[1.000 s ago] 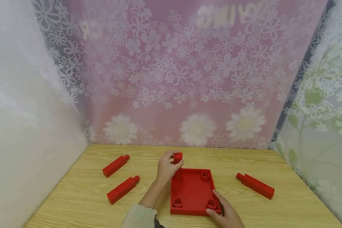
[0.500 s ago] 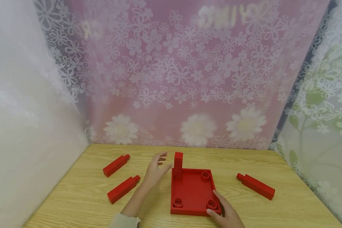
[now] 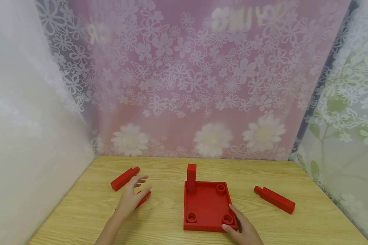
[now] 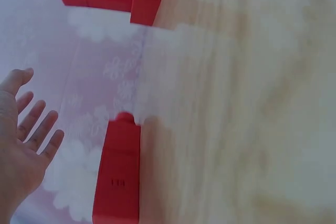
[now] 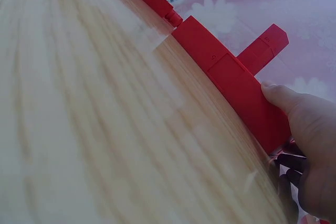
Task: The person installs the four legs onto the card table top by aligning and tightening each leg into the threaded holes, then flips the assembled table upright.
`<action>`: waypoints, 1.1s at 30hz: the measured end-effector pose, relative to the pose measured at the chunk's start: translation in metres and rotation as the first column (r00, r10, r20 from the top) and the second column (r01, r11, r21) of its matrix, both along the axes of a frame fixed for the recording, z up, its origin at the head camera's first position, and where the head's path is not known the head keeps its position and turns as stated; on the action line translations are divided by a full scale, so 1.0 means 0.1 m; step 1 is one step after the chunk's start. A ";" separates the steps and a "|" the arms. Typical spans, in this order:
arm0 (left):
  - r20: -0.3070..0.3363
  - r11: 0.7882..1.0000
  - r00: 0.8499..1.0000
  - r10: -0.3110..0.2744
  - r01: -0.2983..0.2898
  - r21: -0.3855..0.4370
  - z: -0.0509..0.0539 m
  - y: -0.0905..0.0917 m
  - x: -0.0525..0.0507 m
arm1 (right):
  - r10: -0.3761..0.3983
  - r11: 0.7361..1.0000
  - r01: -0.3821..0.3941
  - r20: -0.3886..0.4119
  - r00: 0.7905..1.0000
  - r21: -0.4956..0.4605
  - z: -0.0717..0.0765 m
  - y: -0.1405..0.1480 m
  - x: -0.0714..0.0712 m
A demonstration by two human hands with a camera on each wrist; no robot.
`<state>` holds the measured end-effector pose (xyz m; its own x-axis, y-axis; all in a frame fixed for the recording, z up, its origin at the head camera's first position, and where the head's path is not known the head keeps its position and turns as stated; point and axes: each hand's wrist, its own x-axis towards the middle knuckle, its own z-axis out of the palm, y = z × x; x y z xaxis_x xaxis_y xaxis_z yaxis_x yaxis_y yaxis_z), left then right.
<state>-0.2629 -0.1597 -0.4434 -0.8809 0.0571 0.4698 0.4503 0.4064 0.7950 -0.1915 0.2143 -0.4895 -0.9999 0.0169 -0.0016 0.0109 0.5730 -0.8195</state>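
Observation:
A square red base (image 3: 206, 206) with a raised rim lies on the table. One red square post (image 3: 191, 177) stands upright in its far left corner, and round sockets show in the other corners. My right hand (image 3: 244, 229) grips the near right corner, thumb on the front wall, as the right wrist view shows on the base (image 5: 231, 80). Fingers spread and holding nothing, my left hand (image 3: 128, 200) hovers over a red post (image 3: 143, 200) lying on the left and partly covers it. In the left wrist view, that hand (image 4: 23, 145) appears beside a lying post (image 4: 118, 177).
Another red post (image 3: 122, 179) lies farther back on the left, its narrow end pointing right and away. On the right lies one more red post (image 3: 276, 200). Flowered curtains (image 3: 202, 85) hang behind the wooden table (image 3: 162, 231) and along both sides.
My left hand let go of the upright post and moved left and nearer, over the front left lying post. The post stays standing in the base. My right hand has not moved.

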 end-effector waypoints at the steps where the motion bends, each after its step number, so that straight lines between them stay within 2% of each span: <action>1: -0.007 1.000 1.000 0.005 -0.005 -0.005 -0.01 -0.05 0.02 | 0.001 1.000 -0.001 0.001 1.000 0.002 0.00 0.00 0.00; 9: 0.051 0.997 0.996 0.068 -0.067 -0.034 -0.12 -0.32 0.14 | 0.003 1.000 -0.003 0.002 1.000 0.000 0.01 0.00 0.00; 17: -0.018 0.982 0.989 0.146 -0.147 -0.117 -0.33 -0.42 0.19 | -0.005 1.000 0.005 0.011 1.000 -0.015 0.03 -0.01 0.01; 23: 0.016 0.972 0.981 0.196 -0.192 -0.134 -0.48 -0.49 0.18 | -0.010 1.000 0.010 0.013 1.000 -0.004 0.00 0.00 0.00; 29: -0.003 0.970 0.982 0.188 -0.186 -0.159 -0.52 -0.53 0.22 | -0.014 1.000 0.014 0.023 1.000 -0.002 0.01 -0.01 0.00; 33: 0.031 0.970 0.984 0.174 -0.166 -0.176 -0.53 -0.53 0.21 | -0.020 1.000 0.020 0.023 1.000 0.005 0.01 -0.01 0.01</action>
<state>-0.2422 -0.2126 -0.4967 -0.9050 -0.0190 0.4249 0.3276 0.6060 0.7249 -0.1907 0.2129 -0.4883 -0.9990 0.0373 -0.0245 0.0416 0.5765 -0.8161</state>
